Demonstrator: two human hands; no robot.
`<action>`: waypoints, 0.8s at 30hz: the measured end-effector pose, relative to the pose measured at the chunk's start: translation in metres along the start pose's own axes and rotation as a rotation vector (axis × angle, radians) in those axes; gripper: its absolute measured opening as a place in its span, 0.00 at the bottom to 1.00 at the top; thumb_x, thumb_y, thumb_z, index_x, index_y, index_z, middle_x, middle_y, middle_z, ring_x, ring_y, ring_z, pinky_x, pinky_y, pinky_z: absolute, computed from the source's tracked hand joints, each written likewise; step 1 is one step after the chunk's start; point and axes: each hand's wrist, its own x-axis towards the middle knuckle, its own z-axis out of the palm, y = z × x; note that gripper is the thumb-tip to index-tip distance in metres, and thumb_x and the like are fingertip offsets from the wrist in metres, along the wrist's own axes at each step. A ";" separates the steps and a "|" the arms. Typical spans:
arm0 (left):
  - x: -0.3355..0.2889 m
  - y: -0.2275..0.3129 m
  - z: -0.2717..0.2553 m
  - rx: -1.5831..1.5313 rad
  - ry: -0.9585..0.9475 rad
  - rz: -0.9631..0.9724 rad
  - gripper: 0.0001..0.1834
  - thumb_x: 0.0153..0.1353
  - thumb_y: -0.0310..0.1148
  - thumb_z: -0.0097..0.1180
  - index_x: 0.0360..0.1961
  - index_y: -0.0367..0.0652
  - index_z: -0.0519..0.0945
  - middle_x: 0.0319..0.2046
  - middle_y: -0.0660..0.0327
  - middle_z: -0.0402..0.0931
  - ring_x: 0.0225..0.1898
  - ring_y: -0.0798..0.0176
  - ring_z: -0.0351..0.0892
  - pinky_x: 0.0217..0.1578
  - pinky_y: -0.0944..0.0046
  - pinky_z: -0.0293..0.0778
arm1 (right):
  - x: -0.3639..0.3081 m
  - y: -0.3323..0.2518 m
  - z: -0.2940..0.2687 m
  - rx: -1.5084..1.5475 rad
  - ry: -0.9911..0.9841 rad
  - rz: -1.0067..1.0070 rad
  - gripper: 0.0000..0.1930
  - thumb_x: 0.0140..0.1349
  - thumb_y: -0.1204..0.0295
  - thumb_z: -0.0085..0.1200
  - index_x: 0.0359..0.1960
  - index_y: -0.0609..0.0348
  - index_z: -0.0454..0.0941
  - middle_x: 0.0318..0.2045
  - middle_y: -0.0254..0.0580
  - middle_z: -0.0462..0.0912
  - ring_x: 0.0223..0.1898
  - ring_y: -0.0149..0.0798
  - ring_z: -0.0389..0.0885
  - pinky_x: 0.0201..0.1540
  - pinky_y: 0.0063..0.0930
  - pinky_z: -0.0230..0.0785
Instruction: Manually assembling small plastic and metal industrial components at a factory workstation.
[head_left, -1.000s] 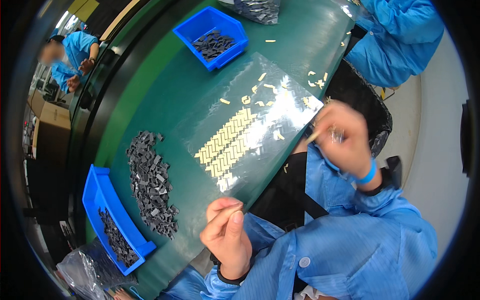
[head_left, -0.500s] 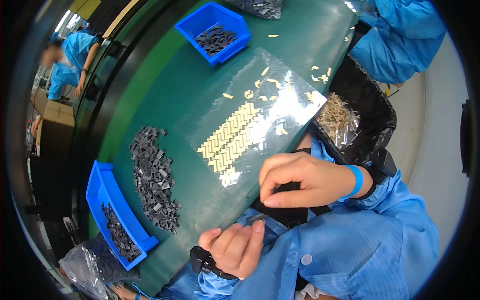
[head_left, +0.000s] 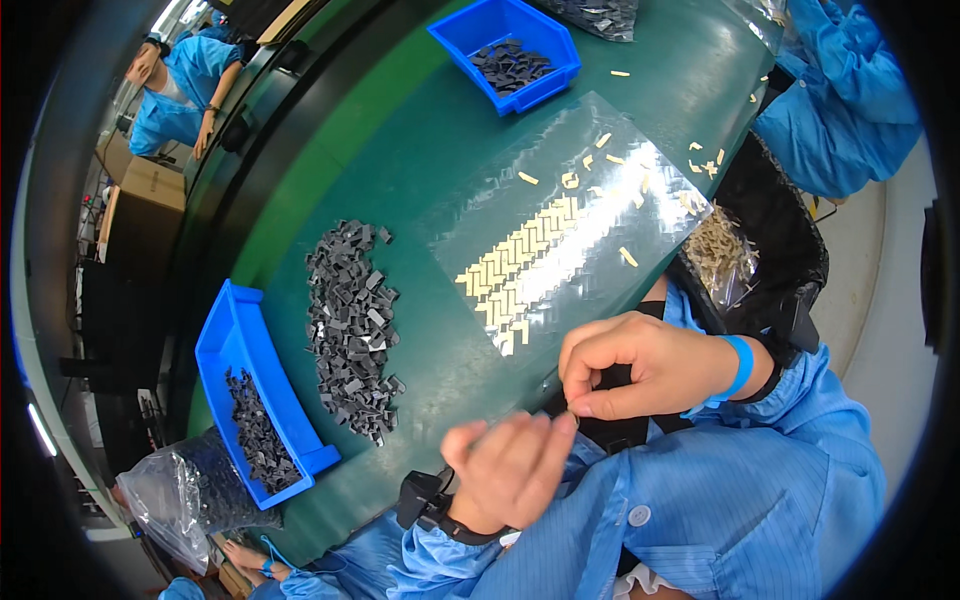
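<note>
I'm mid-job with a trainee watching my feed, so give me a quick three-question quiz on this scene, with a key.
1. True or false: the wearer's right hand has a light blue band at its wrist.
2. Where does the loose pile of dark pieces lie relative to the clear sheet?
3. What lies inside the black-lined bin? A) dark pieces B) tan scraps C) white buttons

Key: 1. True. 2. Left of it in the picture, apart from it, on the green table. 3. B.

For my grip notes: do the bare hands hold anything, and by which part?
It cannot be told: between the bare left hand and right hand, nothing shows clearly.
</note>
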 end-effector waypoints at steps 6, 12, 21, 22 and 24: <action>0.008 -0.056 0.008 0.340 0.108 -0.384 0.30 0.36 0.41 0.71 0.41 0.39 0.77 0.38 0.56 0.71 0.41 0.52 0.69 0.40 0.56 0.64 | 0.002 0.008 -0.001 -0.056 0.482 -0.144 0.04 0.57 0.77 0.53 0.28 0.64 0.74 0.28 0.35 0.73 0.30 0.27 0.70 0.34 0.20 0.64; -0.010 -0.105 0.019 0.411 0.007 -0.675 0.13 0.45 0.32 0.65 0.32 0.38 0.81 0.32 0.60 0.73 0.37 0.58 0.72 0.39 0.60 0.64 | 0.002 0.012 0.001 -0.051 0.509 -0.179 0.03 0.56 0.78 0.53 0.27 0.64 0.74 0.27 0.35 0.72 0.29 0.27 0.70 0.34 0.20 0.63; 0.012 -0.069 0.005 -0.399 0.344 -0.805 0.09 0.59 0.26 0.52 0.37 0.32 0.78 0.32 0.56 0.76 0.32 0.63 0.75 0.34 0.67 0.70 | 0.004 0.016 0.004 -0.072 0.530 -0.321 0.02 0.54 0.79 0.54 0.28 0.64 0.74 0.29 0.38 0.74 0.32 0.33 0.72 0.37 0.24 0.65; 0.014 -0.057 0.006 -0.727 0.383 -0.859 0.10 0.61 0.28 0.50 0.38 0.30 0.77 0.31 0.56 0.76 0.32 0.63 0.74 0.34 0.66 0.70 | 0.005 0.014 0.007 -0.085 0.527 -0.376 0.03 0.53 0.79 0.55 0.28 0.63 0.74 0.30 0.39 0.74 0.34 0.35 0.73 0.39 0.25 0.65; 0.019 -0.033 0.005 -1.386 0.386 -0.965 0.14 0.62 0.32 0.49 0.40 0.28 0.76 0.30 0.53 0.75 0.31 0.60 0.75 0.34 0.64 0.72 | 0.008 0.011 0.016 -0.048 0.505 -0.440 0.04 0.52 0.79 0.56 0.28 0.62 0.74 0.32 0.40 0.74 0.35 0.37 0.73 0.40 0.27 0.65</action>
